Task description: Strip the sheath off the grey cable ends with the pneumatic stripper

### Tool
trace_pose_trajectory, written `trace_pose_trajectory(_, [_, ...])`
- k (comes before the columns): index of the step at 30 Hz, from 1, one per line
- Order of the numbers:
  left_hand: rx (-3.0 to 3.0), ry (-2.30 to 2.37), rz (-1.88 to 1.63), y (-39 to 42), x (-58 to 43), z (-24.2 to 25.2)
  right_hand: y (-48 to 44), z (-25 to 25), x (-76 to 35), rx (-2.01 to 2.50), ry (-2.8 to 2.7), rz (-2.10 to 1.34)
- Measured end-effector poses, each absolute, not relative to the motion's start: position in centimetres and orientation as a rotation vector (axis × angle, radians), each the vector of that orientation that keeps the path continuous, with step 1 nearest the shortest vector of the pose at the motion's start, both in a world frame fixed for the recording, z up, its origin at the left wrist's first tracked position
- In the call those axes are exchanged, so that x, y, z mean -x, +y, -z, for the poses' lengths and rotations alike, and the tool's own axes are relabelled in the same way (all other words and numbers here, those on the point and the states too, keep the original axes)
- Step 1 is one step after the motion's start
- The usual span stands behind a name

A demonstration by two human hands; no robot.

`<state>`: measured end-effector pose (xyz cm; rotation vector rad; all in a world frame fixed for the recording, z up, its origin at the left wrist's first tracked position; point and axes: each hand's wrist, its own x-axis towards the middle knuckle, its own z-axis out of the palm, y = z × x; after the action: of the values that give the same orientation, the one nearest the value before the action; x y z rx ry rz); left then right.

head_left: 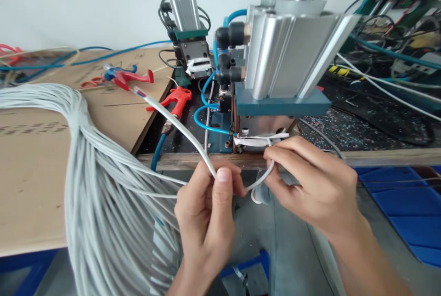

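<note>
My left hand (210,213) pinches a white cable (182,128) between thumb and fingers. One end of the cable points up and left, with coloured inner wires showing at its tip. From the left hand the cable curves across to my right hand (310,181), whose fingertips grip it close to the other end. That end is at the jaw of a pneumatic press (268,126), by a white wrapped strip (255,141). Whether the cable tip is inside the jaw, I cannot tell. To the left hangs a thick bundle of grey-white cables (113,185).
Cardboard (37,149) covers the bench on the left, with red-and-blue cutters (124,75) on it. A red air gun (177,100) lies beside the press. A smaller press (191,34) stands behind. Blue air hoses run around. A blue crate-like thing (403,208) sits lower right.
</note>
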<state>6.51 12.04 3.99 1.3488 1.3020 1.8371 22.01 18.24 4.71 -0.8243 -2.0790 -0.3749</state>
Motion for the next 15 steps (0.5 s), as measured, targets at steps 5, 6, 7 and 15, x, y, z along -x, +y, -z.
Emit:
trace_pose_trajectory(5, [-1.386, 1.333, -1.834, 11.95, -6.63, -3.91, 18.12, -4.58, -21.94, 0.834, -2.070, 0.391])
trace_pose_trajectory(6, [-1.379, 1.330, -1.834, 11.97, -6.69, -3.88, 18.07, -4.54, -21.95, 0.838, -2.063, 0.387])
trace_pose_trajectory(7, [-1.371, 1.322, -1.838, 12.00, -6.74, -3.85, 18.03, -4.51, -21.97, 0.838, -2.058, 0.374])
trace_pose_trajectory(15, [-1.396, 1.311, -1.807, 11.91, -6.43, -3.78, 18.00, -4.48, -21.86, 0.844, -2.062, 0.318])
